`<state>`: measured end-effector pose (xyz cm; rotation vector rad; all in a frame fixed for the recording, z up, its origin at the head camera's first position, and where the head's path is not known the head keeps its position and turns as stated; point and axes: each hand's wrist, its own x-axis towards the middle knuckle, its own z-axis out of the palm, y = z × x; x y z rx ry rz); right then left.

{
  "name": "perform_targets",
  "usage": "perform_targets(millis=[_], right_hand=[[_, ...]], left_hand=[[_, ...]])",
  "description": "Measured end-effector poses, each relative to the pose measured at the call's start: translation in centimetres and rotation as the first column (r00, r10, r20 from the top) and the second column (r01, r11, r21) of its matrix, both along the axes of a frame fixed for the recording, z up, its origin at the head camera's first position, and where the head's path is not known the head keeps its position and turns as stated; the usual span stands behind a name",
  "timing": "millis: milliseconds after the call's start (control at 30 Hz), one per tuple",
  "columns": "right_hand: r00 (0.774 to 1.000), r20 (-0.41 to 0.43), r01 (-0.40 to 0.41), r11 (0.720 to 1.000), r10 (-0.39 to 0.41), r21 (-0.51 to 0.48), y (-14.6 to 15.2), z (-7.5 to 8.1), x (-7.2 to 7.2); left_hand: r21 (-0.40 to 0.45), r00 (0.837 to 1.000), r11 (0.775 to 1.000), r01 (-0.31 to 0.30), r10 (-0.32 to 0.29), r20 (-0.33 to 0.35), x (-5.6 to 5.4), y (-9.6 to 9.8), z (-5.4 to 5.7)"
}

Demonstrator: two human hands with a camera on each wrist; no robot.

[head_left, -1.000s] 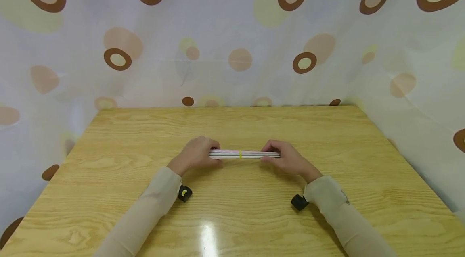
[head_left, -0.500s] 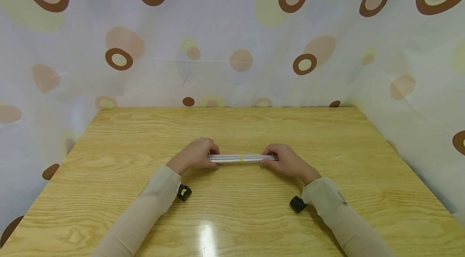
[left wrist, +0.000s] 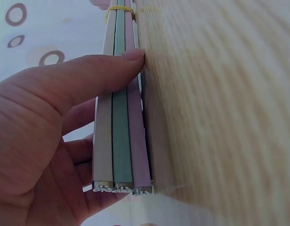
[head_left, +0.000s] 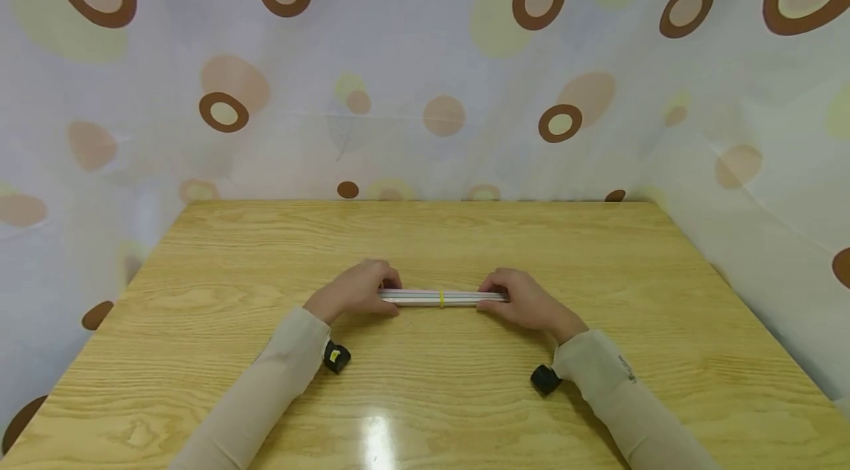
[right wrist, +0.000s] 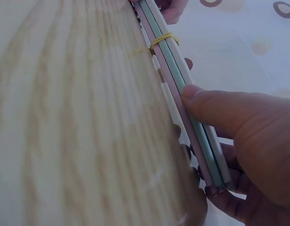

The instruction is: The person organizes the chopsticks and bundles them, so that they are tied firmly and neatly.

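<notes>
A slim bundle of three flat bars (head_left: 415,298), pale beige, green and pink, lies crosswise in front of me, held between both hands. A yellow rubber band (head_left: 441,299) binds it at the middle. My left hand (head_left: 358,291) grips its left end, thumb on the near side, other fingers behind. My right hand (head_left: 527,300) pinches the right end the same way. In the left wrist view the bars (left wrist: 120,136) end in crinkled white edges, and the pink one is closest to the wood. From the right wrist, the bars (right wrist: 177,73) show close above the tabletop.
A wood-grain table (head_left: 432,396) spreads under both arms. Behind and beside it hangs a white cloth (head_left: 398,145) with brown, peach and yellow ovals. Black wrist cameras, one left (head_left: 337,358) and one right (head_left: 546,380), sit at the beige sleeve cuffs.
Both hands have brought the bundle slightly down and nearer to me, keeping their grip on its ends. The head view has tilted up a little.
</notes>
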<state>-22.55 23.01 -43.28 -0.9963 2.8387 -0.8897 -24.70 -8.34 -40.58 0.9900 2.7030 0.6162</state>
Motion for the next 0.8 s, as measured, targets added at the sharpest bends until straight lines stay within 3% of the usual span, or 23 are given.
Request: perform_targets(millis=[433, 633, 800], right_hand=[[0.999, 0.002, 0.033, 0.997, -0.033, -0.066, 0.7, 0.3, 0.6], [0.993, -0.01, 0.115, 0.99, -0.117, -0.08, 1.7, 0.9, 1.1], [0.985, -0.032, 0.169, 0.983, -0.171, -0.067, 2.8, 1.1, 1.7]], left_hand=[[0.021, 0.999, 1.0, 0.015, -0.016, 0.052, 0.2, -1.1, 0.1], [0.074, 0.992, 0.997, -0.032, 0.023, 0.125, 0.3, -2.0, 0.7], [0.117, 0.987, 0.989, -0.092, 0.076, 0.141, 0.7, -3.3, 1.2]])
